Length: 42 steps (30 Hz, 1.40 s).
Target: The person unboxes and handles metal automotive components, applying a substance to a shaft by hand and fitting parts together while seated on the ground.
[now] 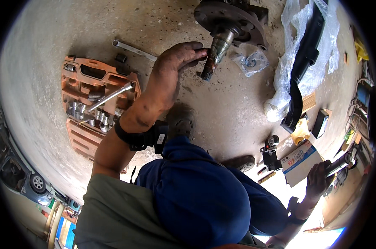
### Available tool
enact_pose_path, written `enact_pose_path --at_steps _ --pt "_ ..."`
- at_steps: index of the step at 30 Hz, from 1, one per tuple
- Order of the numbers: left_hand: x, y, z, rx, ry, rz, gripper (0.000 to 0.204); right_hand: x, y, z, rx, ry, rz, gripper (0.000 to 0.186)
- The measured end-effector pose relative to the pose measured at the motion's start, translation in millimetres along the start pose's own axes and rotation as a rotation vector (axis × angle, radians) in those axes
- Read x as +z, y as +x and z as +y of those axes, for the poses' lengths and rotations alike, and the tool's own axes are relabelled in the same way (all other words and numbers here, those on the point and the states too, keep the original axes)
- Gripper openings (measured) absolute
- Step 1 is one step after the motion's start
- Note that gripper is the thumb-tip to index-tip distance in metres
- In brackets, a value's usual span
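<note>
My left hand point(181, 58) reaches forward with its fingers stretched out, the fingertips at the side of a greasy steel spindle shaft point(222, 43). Dark grease coats the shaft's near end. Behind it sits a rusty round hub flange point(225, 16) with holes, partly cut off by the top edge. Far to the right, my right hand point(318, 179) is closed around a silvery metal cylinder point(339, 164); its kind is hard to make out near the rim. Nothing shows in my left palm, which is turned partly away.
An orange socket case point(78, 128) lies open at left, a ratchet handle point(111, 96) across it. Beyond is a wrench point(134, 50). At right lie a black shock absorber point(308, 52) in plastic wrap, a small bag point(252, 63), a carton point(301, 162) and a dark metal part point(272, 155).
</note>
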State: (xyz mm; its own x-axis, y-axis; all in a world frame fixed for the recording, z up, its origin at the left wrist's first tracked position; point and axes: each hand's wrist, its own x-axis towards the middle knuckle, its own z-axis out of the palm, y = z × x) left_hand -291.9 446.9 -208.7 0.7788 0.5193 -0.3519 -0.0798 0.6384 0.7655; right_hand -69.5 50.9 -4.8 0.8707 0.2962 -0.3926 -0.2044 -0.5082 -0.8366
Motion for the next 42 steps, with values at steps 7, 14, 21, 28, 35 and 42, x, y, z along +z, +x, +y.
enact_pose_path --at_steps 7,14,21,28,35,42 --pt "10.5 -7.8 6.7 0.116 0.423 -0.023 0.043 3.2 5.4 -1.4 -0.001 -0.028 -0.042 0.015" --pt "40.8 -12.9 21.0 0.203 0.24 -0.238 0.042 -3.2 4.5 0.5 -0.029 0.001 -0.079 0.013" --pt "108.9 -4.2 46.3 -0.197 0.147 -0.406 0.087 -48.7 -7.9 14.9 0.047 -0.008 0.104 0.011" --pt "244.5 -7.9 21.0 -0.108 0.789 -1.054 0.093 -115.1 -71.0 89.2 0.173 0.105 0.323 0.022" --pt "361.3 -41.0 -100.2 -0.105 1.207 -1.803 0.096 -125.9 -130.0 214.7 0.28 0.365 0.505 0.026" --pt "414.8 -77.2 -187.1 0.068 1.306 -2.007 0.097 -111.5 -146.4 297.8 0.365 0.397 0.585 0.029"
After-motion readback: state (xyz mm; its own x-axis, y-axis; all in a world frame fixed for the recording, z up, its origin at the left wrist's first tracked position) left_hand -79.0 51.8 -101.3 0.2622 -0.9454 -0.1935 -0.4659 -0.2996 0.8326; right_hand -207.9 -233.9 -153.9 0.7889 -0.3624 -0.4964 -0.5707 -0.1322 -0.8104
